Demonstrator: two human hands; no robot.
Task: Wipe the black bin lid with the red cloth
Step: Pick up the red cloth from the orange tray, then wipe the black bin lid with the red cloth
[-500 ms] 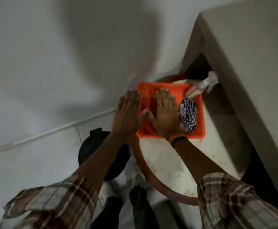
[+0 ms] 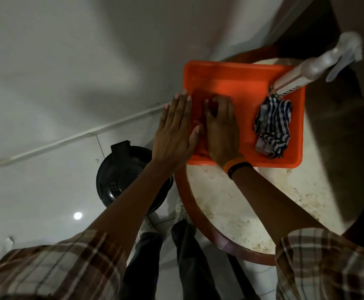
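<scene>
Red cloth [image 2: 200, 126] lying in orange plastic tray [image 2: 241, 87], gripped under right hand [image 2: 221, 131], fingers curled. Left hand [image 2: 174, 131] flat, fingers pressed together, at tray edge. Round black bin lid [image 2: 122, 172] untouched on floor. Risk judged: tray dragged off surface [image 2: 241, 202] if cloth snags.

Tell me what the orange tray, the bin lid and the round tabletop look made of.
Tray: likely moulded plastic, smooth, uniform orange, rounded rim. Bin lid: probably glossy black plastic, catching highlights. Tabletop: pale, speckled, stone-like or laminate; its brown edge could be wood.
</scene>
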